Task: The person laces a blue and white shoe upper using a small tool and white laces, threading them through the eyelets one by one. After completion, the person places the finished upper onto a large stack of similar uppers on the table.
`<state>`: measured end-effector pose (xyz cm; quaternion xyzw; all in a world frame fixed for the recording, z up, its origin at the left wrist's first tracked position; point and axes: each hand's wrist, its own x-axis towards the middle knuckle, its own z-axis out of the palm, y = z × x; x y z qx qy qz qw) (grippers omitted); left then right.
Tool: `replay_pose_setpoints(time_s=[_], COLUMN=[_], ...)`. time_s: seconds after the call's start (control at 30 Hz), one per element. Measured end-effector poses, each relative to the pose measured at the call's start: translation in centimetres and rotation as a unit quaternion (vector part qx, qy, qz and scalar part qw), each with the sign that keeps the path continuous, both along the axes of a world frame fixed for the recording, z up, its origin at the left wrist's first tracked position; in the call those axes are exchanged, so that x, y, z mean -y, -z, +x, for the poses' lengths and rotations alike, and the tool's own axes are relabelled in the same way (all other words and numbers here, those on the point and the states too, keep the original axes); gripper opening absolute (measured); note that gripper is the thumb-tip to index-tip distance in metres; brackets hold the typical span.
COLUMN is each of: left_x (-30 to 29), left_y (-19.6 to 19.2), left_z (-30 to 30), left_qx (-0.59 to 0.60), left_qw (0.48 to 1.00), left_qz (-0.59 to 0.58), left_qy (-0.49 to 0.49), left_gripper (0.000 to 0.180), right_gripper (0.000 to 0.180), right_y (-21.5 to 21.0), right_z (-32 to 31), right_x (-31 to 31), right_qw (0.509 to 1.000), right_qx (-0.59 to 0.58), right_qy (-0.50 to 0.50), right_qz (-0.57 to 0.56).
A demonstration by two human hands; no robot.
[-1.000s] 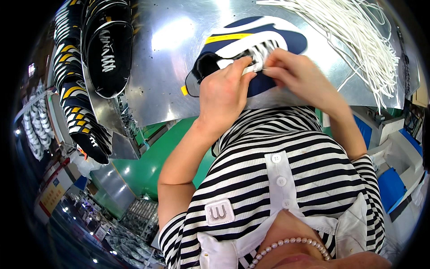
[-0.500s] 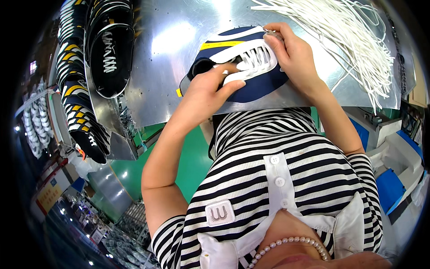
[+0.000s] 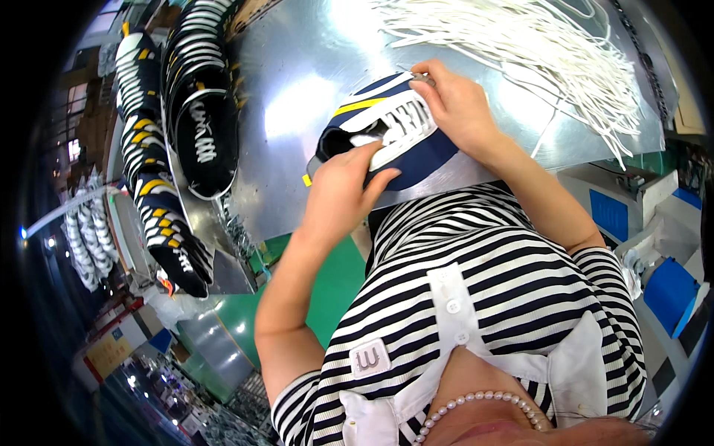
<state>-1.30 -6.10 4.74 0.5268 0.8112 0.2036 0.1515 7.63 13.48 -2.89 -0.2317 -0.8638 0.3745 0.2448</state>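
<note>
- A navy shoe (image 3: 401,145) with a white lacing panel lies on the metal worktop (image 3: 279,175), a little past 12 o'clock from the middle of the view; the clock places below are read from this shoe.
- Its toe end points to about 3 o'clock and its heel to about 8; a yellow stripe (image 3: 361,106) runs along the far side, between 10 and 11.
- White lace (image 3: 407,123) crosses the lacing panel in several rows.
- Of the two hands, the left hand (image 3: 335,189) comes in between 7 and 8 o'clock, its fingers at the shoe's opening and its thumb spread away along the near side; it touches the shoe, but whether it grips cannot be told.
- The right hand (image 3: 455,104), at 2 o'clock, is closed around the toe end, gripping it; a small grey piece shows by the fingertips, too small to identify.
- Loose white laces (image 3: 550,67) lie heaped at 2 o'clock, well apart from the shoe.
- At 9 o'clock stands a nested row of shoes (image 3: 204,152), the nearest showing a black inside; just beyond is a second row (image 3: 152,189) with yellow and white bands.
- The person's striped shirt (image 3: 491,297) fills 5 o'clock.
</note>
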Motion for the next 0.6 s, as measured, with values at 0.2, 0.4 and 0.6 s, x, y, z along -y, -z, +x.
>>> replay_pose_setpoints(time_s=[0.2,0.4,0.6], left_x=[7.6,4.9,4.4], left_y=[8.1,6.0,-5.5], left_z=[7.3,5.4,0.0], left_qx=[0.202,0.791,0.421], left_qw=[0.853,0.432,0.702], left_qz=[0.309,0.37,0.472], left_qy=[-0.37,-0.228,-0.326], left_gripper=[0.048,0.042,0.027], right_gripper=[0.028,0.03,0.025], right_y=[0.0,-1.7,-3.8], right_z=[0.0,-1.6,4.5], right_x=[-0.2,0.5,-4.6], right_qw=[0.993,0.975,0.977], right_qx=[-0.019,-0.019,0.019], right_qy=[-0.047,-0.105,-0.183], right_qz=[-0.105,-0.196,-0.111])
